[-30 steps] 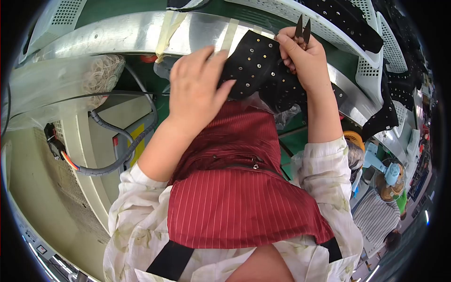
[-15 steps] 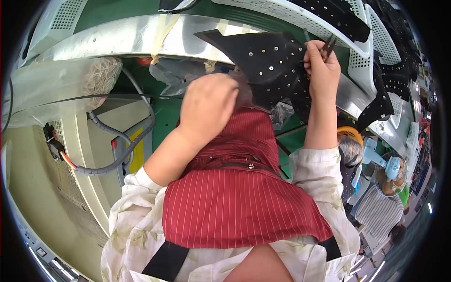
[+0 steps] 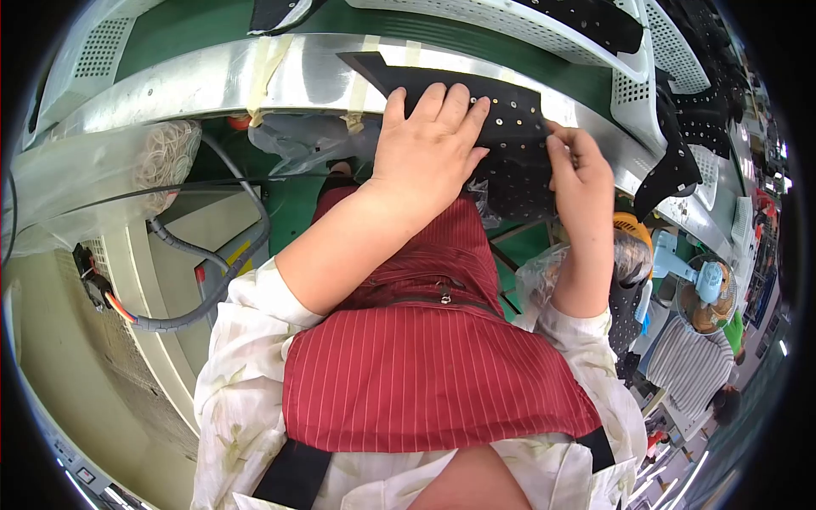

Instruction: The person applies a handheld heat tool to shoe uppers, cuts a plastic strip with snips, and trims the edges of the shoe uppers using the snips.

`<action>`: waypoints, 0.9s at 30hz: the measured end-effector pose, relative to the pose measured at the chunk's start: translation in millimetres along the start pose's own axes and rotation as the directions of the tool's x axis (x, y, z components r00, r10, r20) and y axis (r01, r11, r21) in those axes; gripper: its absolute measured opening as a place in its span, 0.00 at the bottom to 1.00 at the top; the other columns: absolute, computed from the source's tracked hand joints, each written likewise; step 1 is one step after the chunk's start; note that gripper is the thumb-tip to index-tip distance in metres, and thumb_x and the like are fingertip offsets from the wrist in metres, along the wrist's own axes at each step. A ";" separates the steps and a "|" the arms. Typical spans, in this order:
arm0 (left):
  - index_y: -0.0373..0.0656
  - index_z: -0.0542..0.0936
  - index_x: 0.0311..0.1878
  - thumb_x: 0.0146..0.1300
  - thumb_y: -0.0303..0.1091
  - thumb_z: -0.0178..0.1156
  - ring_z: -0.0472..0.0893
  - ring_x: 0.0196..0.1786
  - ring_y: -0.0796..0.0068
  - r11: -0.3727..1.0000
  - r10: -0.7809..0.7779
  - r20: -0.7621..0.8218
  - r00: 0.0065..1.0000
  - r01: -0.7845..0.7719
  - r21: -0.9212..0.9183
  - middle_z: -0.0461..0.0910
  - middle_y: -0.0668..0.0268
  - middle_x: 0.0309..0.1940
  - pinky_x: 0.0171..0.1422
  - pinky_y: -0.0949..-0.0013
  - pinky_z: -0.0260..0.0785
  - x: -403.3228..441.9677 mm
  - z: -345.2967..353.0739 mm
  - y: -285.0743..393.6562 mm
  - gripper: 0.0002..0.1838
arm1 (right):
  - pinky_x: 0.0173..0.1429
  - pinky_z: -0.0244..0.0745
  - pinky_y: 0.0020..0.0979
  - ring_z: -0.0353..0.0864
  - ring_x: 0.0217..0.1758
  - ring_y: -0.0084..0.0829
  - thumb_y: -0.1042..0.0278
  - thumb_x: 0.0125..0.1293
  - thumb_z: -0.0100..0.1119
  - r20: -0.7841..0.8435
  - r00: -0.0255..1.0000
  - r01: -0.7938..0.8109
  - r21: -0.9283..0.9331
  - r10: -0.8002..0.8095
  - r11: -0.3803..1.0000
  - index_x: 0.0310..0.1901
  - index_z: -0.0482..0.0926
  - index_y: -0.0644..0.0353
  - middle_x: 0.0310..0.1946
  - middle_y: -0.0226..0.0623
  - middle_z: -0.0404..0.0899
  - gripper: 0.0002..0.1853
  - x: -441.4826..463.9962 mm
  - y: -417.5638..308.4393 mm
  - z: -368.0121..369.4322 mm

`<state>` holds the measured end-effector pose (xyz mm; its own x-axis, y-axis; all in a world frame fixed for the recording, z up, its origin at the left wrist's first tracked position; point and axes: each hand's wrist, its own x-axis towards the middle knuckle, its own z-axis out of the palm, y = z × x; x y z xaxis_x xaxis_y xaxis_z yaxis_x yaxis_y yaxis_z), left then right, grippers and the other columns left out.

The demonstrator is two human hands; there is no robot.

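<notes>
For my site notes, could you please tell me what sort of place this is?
Probably a factory workshop: studded black cloth, a white basket holding more, and a metal-edged bench.

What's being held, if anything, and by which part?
The right hand holds the black studded cloth by its right edge; the left hand lies on top.

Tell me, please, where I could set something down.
Bare green surface shows between the left basket and the dark piece up top; the metal edge before it looks free. Left hand, right hand and studded fabric crowd the middle.
</notes>
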<state>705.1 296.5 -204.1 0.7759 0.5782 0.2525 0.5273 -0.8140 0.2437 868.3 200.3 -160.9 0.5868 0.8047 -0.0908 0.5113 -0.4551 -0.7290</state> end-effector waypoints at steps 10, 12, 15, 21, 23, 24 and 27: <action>0.49 0.76 0.53 0.54 0.40 0.61 0.69 0.59 0.68 0.998 0.055 0.009 0.998 -0.055 0.010 0.73 0.69 0.56 0.59 0.58 0.60 6.4 1.5 -8.4 0.22 | 0.34 0.67 0.18 0.71 0.30 0.14 0.73 0.66 0.55 0.144 0.951 0.177 0.473 -0.274 0.863 0.41 0.77 0.65 0.30 0.26 0.78 0.06 6.3 -57.5 33.3; 0.47 0.76 0.51 0.54 0.36 0.60 0.71 0.57 0.67 0.994 0.075 -0.057 0.996 -0.079 -0.077 0.75 0.68 0.53 0.58 0.59 0.63 5.9 4.3 -22.6 0.19 | 0.37 0.69 0.19 0.73 0.31 0.16 0.72 0.65 0.57 0.202 0.941 0.151 0.463 -0.270 0.873 0.40 0.77 0.65 0.27 0.26 0.77 0.06 28.9 -54.2 50.2; 0.41 0.79 0.46 0.53 0.26 0.58 0.79 0.49 0.63 0.953 0.056 -0.202 0.978 -0.113 -0.281 0.79 0.63 0.46 0.54 0.62 0.71 3.4 -1.1 -44.8 0.15 | 0.24 0.58 0.16 0.65 0.20 0.13 0.69 0.64 0.59 0.280 0.950 -0.113 0.722 -0.139 0.683 0.39 0.78 0.61 0.24 0.28 0.75 0.06 61.7 -27.2 64.8; 0.45 0.80 0.48 0.53 0.28 0.62 0.77 0.52 0.62 0.994 -0.009 -0.228 0.974 -0.016 -0.109 0.77 0.63 0.49 0.58 0.59 0.69 -16.5 -6.4 -53.7 0.17 | 0.19 0.54 0.18 0.62 0.15 0.16 0.68 0.65 0.57 0.325 0.932 -0.220 0.860 -0.160 0.461 0.38 0.76 0.62 0.22 0.31 0.73 0.06 63.9 -12.5 48.7; 0.48 0.80 0.49 0.55 0.30 0.62 0.77 0.52 0.64 0.993 -0.088 -0.193 0.977 0.070 -0.099 0.75 0.64 0.52 0.62 0.55 0.64 -18.7 -8.5 -48.3 0.16 | 0.18 0.54 0.18 0.62 0.15 0.17 0.68 0.62 0.60 0.264 0.930 -0.122 0.879 -0.256 0.460 0.35 0.74 0.62 0.21 0.35 0.73 0.07 39.9 -12.7 37.7; 0.48 0.80 0.49 0.55 0.30 0.62 0.77 0.52 0.64 0.992 -0.095 -0.193 0.977 0.077 -0.100 0.75 0.64 0.52 0.62 0.55 0.64 -20.3 -9.9 -47.7 0.16 | 0.18 0.54 0.20 0.62 0.15 0.19 0.65 0.58 0.64 0.250 0.919 -0.062 0.854 -0.304 0.516 0.34 0.74 0.62 0.21 0.36 0.73 0.11 24.8 -7.2 24.4; 0.50 0.80 0.50 0.57 0.31 0.60 0.77 0.52 0.67 0.998 -0.070 -0.169 0.983 0.068 -0.020 0.76 0.65 0.51 0.63 0.54 0.61 -19.1 -11.3 -47.6 0.16 | 0.20 0.59 0.28 0.71 0.19 0.32 0.70 0.56 0.62 -0.034 0.878 0.214 0.920 -0.478 0.327 0.27 0.76 0.63 0.22 0.39 0.75 0.07 -39.7 -10.2 -15.1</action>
<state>661.3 324.8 -209.9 0.6675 0.6348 0.3891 0.5716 -0.7718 0.2785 849.3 167.3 -139.6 0.2919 0.9107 0.2922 -0.2851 0.3745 -0.8823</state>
